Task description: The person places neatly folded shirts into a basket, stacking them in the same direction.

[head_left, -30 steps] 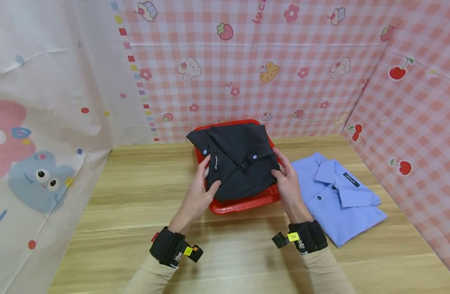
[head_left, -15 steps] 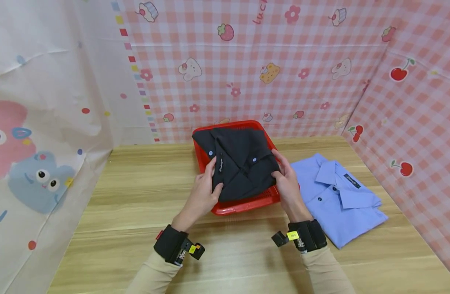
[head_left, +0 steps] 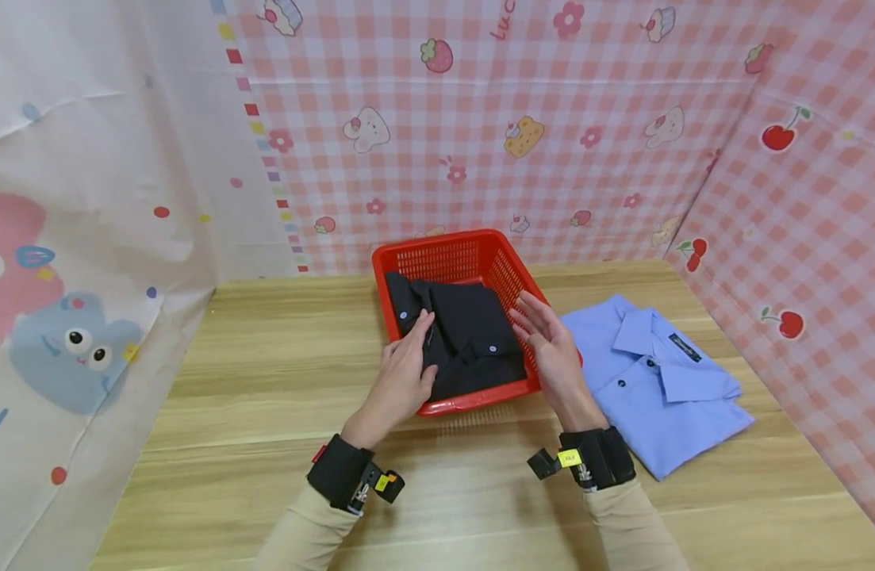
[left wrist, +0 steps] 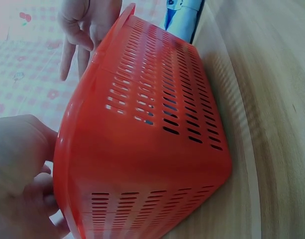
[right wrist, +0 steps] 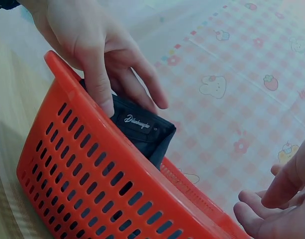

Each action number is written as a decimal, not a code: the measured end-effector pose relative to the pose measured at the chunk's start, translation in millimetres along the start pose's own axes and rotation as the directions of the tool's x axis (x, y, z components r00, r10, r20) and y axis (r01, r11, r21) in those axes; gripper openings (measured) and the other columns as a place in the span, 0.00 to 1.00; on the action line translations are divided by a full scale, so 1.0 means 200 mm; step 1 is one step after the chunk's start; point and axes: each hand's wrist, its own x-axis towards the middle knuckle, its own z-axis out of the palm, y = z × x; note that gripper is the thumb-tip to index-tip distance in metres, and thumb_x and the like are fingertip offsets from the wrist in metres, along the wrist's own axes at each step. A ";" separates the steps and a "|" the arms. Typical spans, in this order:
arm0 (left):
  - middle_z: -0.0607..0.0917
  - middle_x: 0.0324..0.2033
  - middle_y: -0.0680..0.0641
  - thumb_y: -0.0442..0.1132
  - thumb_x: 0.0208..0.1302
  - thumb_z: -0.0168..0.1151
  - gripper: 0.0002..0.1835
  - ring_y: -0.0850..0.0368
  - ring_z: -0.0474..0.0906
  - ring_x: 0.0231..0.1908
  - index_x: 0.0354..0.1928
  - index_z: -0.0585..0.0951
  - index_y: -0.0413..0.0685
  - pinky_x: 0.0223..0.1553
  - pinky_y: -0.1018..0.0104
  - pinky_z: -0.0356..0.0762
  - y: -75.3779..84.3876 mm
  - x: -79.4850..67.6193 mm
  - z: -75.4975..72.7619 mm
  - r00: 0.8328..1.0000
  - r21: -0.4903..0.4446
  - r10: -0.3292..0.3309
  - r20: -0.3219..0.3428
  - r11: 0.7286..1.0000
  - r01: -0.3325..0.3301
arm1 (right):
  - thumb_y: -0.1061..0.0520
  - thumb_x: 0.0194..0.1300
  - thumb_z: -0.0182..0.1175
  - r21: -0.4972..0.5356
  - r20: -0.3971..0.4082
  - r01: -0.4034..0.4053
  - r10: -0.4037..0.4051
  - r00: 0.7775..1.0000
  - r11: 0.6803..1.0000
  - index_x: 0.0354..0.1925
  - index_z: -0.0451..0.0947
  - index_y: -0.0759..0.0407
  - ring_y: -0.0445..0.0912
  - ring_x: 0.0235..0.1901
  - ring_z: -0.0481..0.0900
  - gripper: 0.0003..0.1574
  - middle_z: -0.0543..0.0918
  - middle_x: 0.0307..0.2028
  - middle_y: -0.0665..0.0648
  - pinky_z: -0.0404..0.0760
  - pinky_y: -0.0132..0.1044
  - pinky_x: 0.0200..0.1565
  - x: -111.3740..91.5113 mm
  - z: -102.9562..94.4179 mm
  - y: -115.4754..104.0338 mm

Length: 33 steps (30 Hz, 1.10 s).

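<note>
A folded black shirt (head_left: 473, 317) lies inside a red plastic basket (head_left: 477, 400), with its left part higher than its right. My left hand (head_left: 401, 373) reaches over the basket's front left rim, fingers extended across the shirt's left part. In the right wrist view, that left hand (right wrist: 100, 55) has its thumb and fingers spread close to the shirt's printed label (right wrist: 137, 123). My right hand (head_left: 554, 357) is at the basket's right rim, fingers straight and apart from the shirt. The left wrist view shows mostly the basket's slotted outer wall (left wrist: 137, 129).
A folded light blue shirt (head_left: 665, 428) lies on the wooden table (head_left: 280, 381), right of the basket. A pink checked cloth wall (head_left: 473, 111) stands close behind the basket. More printed cloth hangs at both sides.
The black shirt has gone down from above the rim into the basket. My right hand has let go of it and straightened its fingers. My left hand has shifted slightly right.
</note>
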 end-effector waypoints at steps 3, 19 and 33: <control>0.59 0.79 0.38 0.31 0.67 0.68 0.43 0.43 0.64 0.74 0.79 0.57 0.38 0.74 0.42 0.57 0.00 -0.01 0.00 1.000 -0.005 -0.015 -0.007 1.000 0.015 | 0.77 0.73 0.34 -0.017 -0.001 0.003 -0.003 1.000 1.000 0.78 0.58 0.66 0.59 0.74 0.66 0.39 0.67 0.74 0.64 0.69 0.42 0.72 -0.01 0.00 0.01; 0.62 0.77 0.35 0.39 0.65 0.72 0.46 0.42 0.65 0.74 0.79 0.58 0.34 0.75 0.46 0.52 -0.03 -0.01 0.02 0.996 0.041 -0.084 -0.023 0.996 0.085 | 0.76 0.74 0.34 -0.051 -0.007 0.012 -0.012 1.000 0.999 0.78 0.59 0.64 0.54 0.73 0.68 0.38 0.66 0.75 0.64 0.68 0.40 0.72 -0.07 -0.05 0.01; 0.56 0.78 0.29 0.43 0.69 0.69 0.42 0.38 0.56 0.77 0.77 0.62 0.32 0.77 0.41 0.49 0.00 -0.03 0.02 0.999 0.120 -0.030 0.024 0.992 0.027 | 0.75 0.75 0.35 -0.061 0.019 0.019 -0.018 1.000 0.998 0.79 0.56 0.64 0.55 0.74 0.65 0.38 0.62 0.77 0.66 0.68 0.37 0.72 -0.11 -0.12 -0.01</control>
